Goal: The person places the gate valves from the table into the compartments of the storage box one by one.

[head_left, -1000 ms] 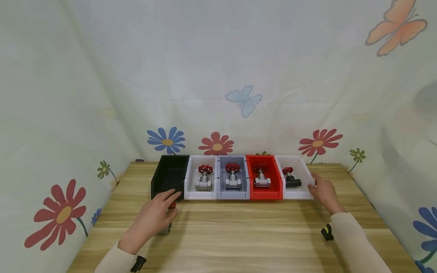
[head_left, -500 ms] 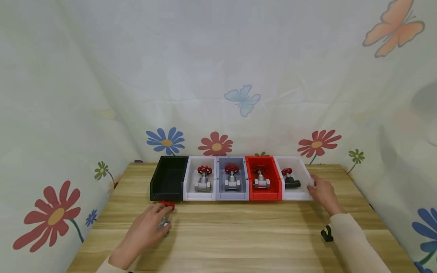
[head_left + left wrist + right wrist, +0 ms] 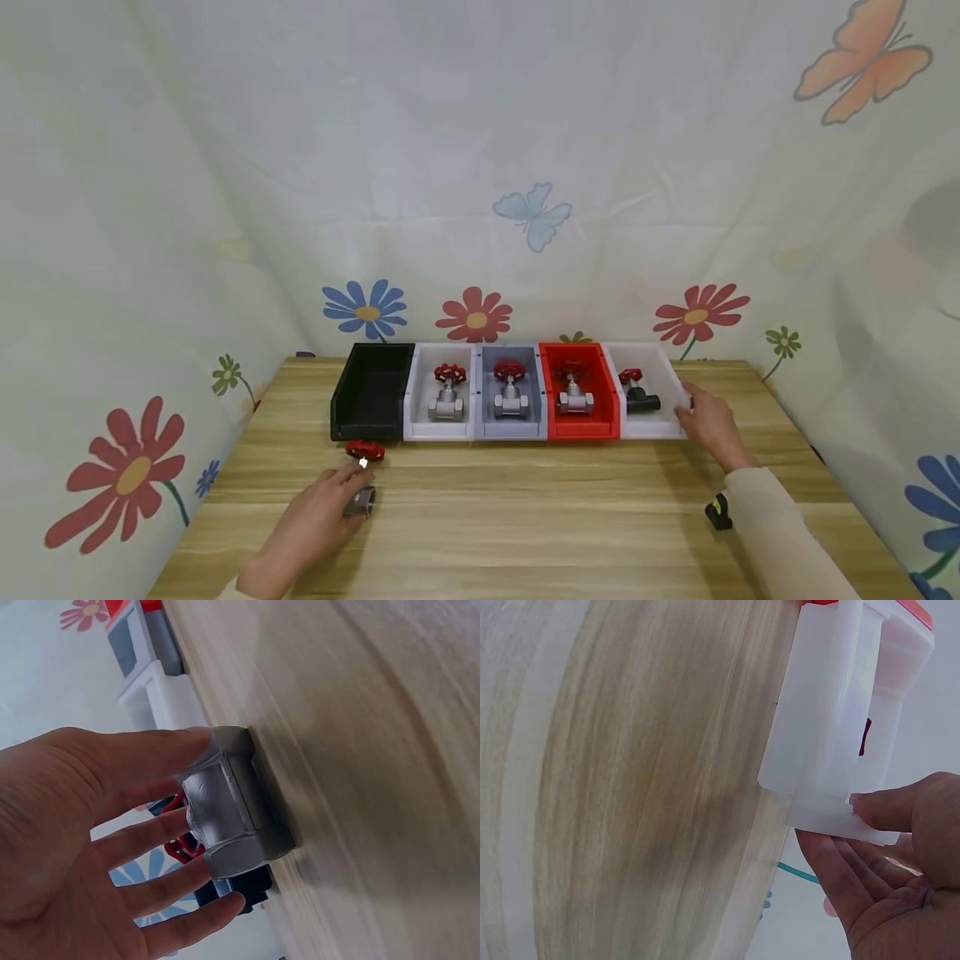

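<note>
In the head view my left hand (image 3: 318, 512) is at a gate valve with a red handwheel (image 3: 365, 451), just in front of the black bin (image 3: 367, 432). The left wrist view shows my thumb against one hex end of the grey metal valve body (image 3: 221, 799), with the fingers round its far side. The body lies close over the wooden table; its stem is partly hidden by my fingers. My right hand (image 3: 711, 423) pinches the side wall of the right-hand white bin (image 3: 825, 720), thumb inside and fingers outside. That bin holds a black valve with a red handle (image 3: 641, 400).
Between the black bin and the right-hand white one stand another white bin (image 3: 438, 431), a grey bin (image 3: 512, 430) and a red bin (image 3: 583, 431). Each holds a metal valve with a red handwheel. A flowered cloth (image 3: 420, 150) rises behind the wooden table (image 3: 525, 517).
My left hand has drawn back from the black bin's front and lowered around the valve, whose red handwheel now shows fully. The right hand has stayed on the white bin.
</note>
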`<state>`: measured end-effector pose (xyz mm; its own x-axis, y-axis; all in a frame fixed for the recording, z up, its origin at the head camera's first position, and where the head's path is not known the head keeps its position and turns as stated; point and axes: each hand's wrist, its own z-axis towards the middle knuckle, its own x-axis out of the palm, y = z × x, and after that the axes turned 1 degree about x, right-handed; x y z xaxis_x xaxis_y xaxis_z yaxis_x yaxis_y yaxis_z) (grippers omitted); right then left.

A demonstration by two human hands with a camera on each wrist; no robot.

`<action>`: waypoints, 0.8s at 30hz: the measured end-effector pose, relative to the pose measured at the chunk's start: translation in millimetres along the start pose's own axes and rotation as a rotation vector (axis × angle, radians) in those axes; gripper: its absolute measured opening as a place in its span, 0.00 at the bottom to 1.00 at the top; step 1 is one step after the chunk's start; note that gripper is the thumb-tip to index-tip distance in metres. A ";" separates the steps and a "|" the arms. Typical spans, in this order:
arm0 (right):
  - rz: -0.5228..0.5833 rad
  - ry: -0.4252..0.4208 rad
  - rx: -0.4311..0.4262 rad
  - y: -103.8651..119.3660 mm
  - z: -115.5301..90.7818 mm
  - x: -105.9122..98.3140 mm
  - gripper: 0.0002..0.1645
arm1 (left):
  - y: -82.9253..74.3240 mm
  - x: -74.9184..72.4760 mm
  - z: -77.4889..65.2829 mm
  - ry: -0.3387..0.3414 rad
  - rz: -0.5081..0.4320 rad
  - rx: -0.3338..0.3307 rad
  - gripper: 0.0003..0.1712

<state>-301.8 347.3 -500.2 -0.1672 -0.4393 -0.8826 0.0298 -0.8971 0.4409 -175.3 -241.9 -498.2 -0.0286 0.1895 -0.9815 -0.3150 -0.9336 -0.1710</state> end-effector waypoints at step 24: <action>-0.011 -0.034 -0.029 2.2 -2.3 -0.5 0.29 | 3.6 13.7 1.5 0.018 -0.075 0.034 0.30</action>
<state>-299.4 345.4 -499.2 -0.2015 -0.4278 -0.8811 0.0563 -0.9031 0.4256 -178.3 -242.2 -512.1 0.0130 0.2525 -0.9675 -0.3475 -0.9061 -0.2412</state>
